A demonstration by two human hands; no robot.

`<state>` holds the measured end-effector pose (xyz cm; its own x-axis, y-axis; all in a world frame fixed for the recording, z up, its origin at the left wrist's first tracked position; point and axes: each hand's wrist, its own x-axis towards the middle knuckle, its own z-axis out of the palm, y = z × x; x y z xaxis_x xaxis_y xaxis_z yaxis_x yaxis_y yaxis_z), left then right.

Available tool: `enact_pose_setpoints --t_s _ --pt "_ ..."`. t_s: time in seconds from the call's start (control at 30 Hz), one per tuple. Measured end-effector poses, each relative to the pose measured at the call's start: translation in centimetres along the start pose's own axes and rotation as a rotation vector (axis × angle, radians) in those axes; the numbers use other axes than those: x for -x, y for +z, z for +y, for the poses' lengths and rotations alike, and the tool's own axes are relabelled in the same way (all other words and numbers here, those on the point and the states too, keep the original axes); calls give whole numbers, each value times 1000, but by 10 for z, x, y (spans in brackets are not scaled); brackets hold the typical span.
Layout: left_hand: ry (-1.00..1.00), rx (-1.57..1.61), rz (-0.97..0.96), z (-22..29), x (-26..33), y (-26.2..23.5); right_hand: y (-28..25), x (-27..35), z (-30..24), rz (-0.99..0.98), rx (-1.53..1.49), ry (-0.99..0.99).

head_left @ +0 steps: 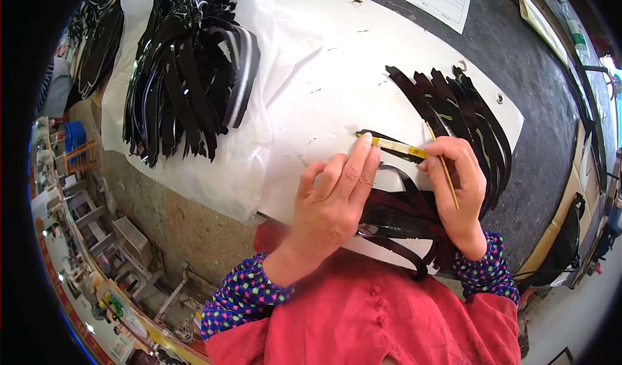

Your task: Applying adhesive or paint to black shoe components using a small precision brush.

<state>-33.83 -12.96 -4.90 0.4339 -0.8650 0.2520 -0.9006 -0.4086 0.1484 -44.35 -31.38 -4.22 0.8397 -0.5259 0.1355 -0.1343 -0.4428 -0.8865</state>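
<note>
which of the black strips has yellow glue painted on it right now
The single black strip pinned under the left hand's fingertips; its top is coated yellow. The fanned strips beyond the right hand show only thin yellow marks.

We are looking steeply down from our head onto the white sheet [337,73] close below, facing away from our body; the fisheye is bending the far edges.

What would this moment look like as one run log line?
left hand: pressing black strip flat on white sheet | right hand: holding thin stick at strip's yellow-coated part | nearby: fanned black strips
</note>
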Motion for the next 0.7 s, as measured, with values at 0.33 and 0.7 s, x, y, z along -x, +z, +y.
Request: enact_pose_setpoints --t_s 0.33,0.7 --pt "-49 30 7 3 0 1 3 -3 -4 -20 269 -267" --pt "-39 -17 -3 4 -1 0 6 -3 -2 -18 326 -319"
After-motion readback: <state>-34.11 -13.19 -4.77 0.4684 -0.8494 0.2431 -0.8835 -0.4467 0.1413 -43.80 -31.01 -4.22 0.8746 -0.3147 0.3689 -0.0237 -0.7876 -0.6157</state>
